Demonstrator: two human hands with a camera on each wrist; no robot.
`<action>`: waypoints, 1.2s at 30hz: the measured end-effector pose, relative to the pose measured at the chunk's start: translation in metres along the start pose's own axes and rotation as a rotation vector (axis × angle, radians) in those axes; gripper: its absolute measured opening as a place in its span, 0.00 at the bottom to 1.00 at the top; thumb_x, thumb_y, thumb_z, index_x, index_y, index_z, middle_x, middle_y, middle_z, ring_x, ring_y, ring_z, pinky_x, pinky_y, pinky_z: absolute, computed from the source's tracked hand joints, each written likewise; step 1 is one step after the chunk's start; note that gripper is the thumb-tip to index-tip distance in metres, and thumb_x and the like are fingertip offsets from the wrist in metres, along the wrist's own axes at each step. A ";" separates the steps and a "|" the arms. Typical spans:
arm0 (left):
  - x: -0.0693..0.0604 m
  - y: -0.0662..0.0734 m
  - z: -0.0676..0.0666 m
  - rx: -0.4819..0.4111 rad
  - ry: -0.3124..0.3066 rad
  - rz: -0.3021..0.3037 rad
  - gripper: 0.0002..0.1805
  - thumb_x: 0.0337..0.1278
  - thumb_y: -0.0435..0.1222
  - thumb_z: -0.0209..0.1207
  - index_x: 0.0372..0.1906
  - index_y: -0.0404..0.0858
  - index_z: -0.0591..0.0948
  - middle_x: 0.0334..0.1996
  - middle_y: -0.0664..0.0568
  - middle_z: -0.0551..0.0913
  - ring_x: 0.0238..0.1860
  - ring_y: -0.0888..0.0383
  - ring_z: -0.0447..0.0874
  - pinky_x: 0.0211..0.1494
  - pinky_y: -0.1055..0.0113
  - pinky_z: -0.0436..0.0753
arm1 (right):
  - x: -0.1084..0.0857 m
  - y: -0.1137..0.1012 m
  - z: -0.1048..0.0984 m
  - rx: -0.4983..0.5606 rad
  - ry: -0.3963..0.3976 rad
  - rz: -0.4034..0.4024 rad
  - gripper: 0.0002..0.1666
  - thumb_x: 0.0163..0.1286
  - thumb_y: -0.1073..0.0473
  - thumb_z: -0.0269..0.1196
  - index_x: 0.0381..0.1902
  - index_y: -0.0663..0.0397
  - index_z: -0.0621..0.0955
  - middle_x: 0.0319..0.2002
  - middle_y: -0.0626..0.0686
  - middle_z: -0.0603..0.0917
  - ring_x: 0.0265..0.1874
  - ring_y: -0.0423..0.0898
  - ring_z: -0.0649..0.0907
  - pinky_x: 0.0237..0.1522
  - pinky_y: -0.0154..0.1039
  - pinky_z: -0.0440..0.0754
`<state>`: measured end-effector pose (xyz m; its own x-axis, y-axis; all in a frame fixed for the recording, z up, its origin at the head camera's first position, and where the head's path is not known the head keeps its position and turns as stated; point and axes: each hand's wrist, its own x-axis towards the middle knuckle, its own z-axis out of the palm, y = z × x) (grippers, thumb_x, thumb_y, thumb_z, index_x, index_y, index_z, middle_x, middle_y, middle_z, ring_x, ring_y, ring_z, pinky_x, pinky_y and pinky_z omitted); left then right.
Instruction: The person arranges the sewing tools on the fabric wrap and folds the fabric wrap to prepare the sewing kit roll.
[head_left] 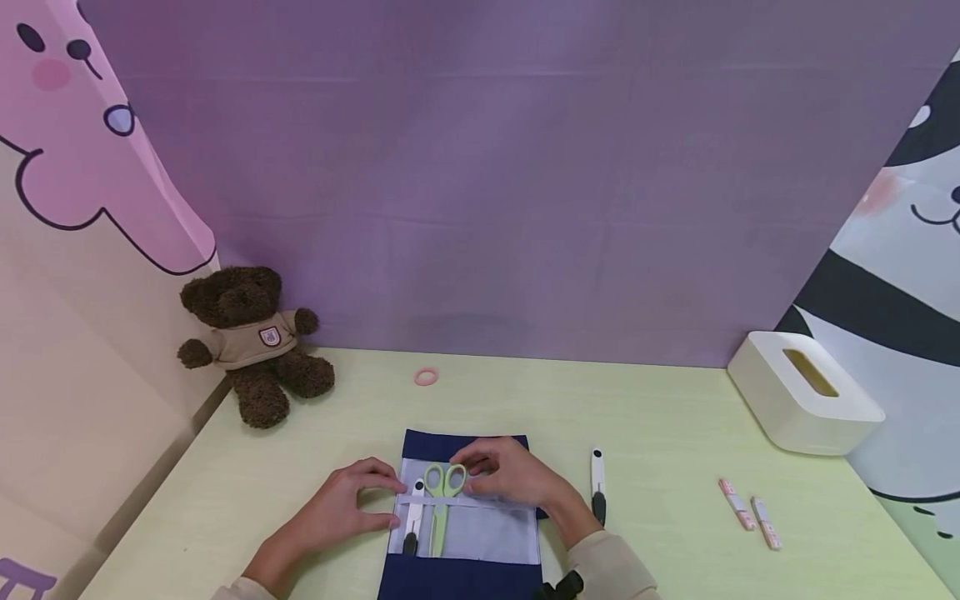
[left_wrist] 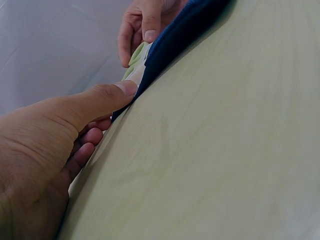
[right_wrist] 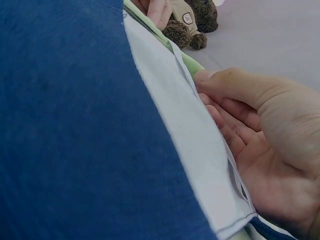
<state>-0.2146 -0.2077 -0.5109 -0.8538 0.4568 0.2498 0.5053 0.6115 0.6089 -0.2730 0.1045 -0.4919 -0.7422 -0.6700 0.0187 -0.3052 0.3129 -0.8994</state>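
A navy and pale grey fabric case [head_left: 495, 537] lies unfolded on the table, with a strap across it. Under the strap sit green scissors [head_left: 439, 529], handles up, and to their left a white and black cutter [head_left: 414, 517]. My left hand [head_left: 348, 504] holds the case's left edge; in the left wrist view the thumb of that hand [left_wrist: 60, 135] lies on the edge, other fingers bent beside it. My right hand [head_left: 517, 479] pinches the right handle loop of the scissors; the right wrist view shows its thumb against the green handle [right_wrist: 191, 65], with the hand [right_wrist: 270, 135] beside the strap.
A second white and black cutter [head_left: 597, 479] lies right of the case. Farther right are two small pink and white sticks [head_left: 737, 504] and a white tissue box [head_left: 795, 408]. A pink ring [head_left: 426, 377] lies behind the case, and a brown teddy bear [head_left: 255, 346] sits at the back left.
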 end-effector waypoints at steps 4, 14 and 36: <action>0.000 -0.001 0.000 0.004 0.002 0.006 0.18 0.52 0.50 0.76 0.48 0.53 0.90 0.49 0.63 0.84 0.52 0.63 0.81 0.58 0.60 0.81 | 0.001 0.001 0.001 -0.014 0.001 -0.001 0.20 0.68 0.63 0.70 0.57 0.52 0.85 0.55 0.56 0.87 0.54 0.51 0.86 0.55 0.35 0.83; 0.001 0.000 0.000 0.012 -0.006 -0.005 0.18 0.52 0.51 0.76 0.48 0.54 0.90 0.50 0.63 0.84 0.53 0.63 0.81 0.59 0.59 0.81 | 0.001 0.000 0.001 -0.030 0.007 -0.007 0.20 0.66 0.64 0.72 0.56 0.51 0.86 0.52 0.56 0.88 0.50 0.49 0.87 0.52 0.33 0.83; 0.000 0.002 -0.001 0.007 -0.004 -0.004 0.18 0.51 0.49 0.76 0.49 0.53 0.90 0.49 0.62 0.84 0.52 0.63 0.81 0.59 0.60 0.81 | -0.001 -0.005 0.003 -0.028 0.014 0.021 0.21 0.66 0.64 0.72 0.57 0.48 0.87 0.54 0.54 0.88 0.52 0.51 0.87 0.53 0.35 0.84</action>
<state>-0.2137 -0.2068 -0.5088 -0.8554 0.4567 0.2444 0.5027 0.6179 0.6045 -0.2692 0.1017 -0.4886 -0.7569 -0.6535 0.0068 -0.3061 0.3453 -0.8872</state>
